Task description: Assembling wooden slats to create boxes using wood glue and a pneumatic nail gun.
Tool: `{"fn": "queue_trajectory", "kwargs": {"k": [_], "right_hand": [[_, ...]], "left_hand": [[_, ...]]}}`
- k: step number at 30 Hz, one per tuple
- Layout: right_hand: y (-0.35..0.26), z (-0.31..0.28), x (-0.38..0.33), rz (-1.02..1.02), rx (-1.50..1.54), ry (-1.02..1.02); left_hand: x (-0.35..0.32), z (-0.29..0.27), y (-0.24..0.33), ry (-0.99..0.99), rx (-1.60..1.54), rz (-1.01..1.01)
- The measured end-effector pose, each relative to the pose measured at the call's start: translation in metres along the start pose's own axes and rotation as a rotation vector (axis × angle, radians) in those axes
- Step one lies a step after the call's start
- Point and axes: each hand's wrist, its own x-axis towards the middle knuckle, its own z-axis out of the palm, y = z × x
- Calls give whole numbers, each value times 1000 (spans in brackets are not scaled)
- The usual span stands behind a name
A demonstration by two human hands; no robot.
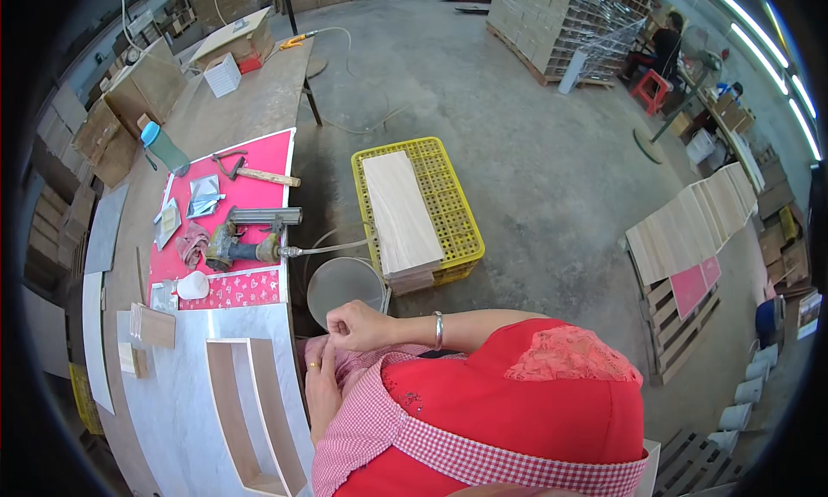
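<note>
My right hand (358, 325), with a silver bracelet on its wrist, is curled into a pinch in front of my checked apron (362, 424). Just below it is my left hand (322, 393), wearing a ring, its fingers stretched upward. One left fingertip meets the underside of the right hand. Anything between the pinched fingers is too small or hidden to make out. Beside my left hand, an open wooden frame (262, 411) with a lengthwise divider lies on the marble-patterned table surface (172, 393).
A pink mat (267, 152) carries a pneumatic nail gun (250, 249), a hammer (263, 176), a cloth (191, 243) and a bottle (166, 148). Stacked boards (401, 212) rest on a yellow crate (457, 221). A round bucket (345, 290) stands between. At far right, a person (664, 44) sits.
</note>
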Motion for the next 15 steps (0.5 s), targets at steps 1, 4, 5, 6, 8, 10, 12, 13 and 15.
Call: {"fn": "queue_trajectory", "kwargs": {"k": [1, 4, 5, 6, 8, 10, 12, 13, 15], "right_hand": [[-2, -1, -1, 1, 8, -1], [-3, 1, -4, -12, 13, 11], [-3, 1, -5, -16, 14, 18], [-3, 1, -5, -19, 15, 17], [-1, 1, -4, -5, 23, 50], [0, 1, -3, 4, 27, 67], [1, 1, -2, 12, 48, 64], [1, 1, -1, 17, 59, 62], [9, 7, 2, 1, 33, 83]], "left_hand": [[-1, 2, -1, -3, -56, -15], [-4, 4, 0, -3, -166, -44], [-5, 4, 1, -2, -195, -54], [-5, 4, 3, -1, -225, -64], [-5, 3, 5, 0, -254, -72], [-6, 1, 8, 29, -341, -87], [-5, 1, 5, 40, -388, -93], [-5, 3, 1, 64, -382, -78], [-4, 7, -8, 112, -371, -52]]}}
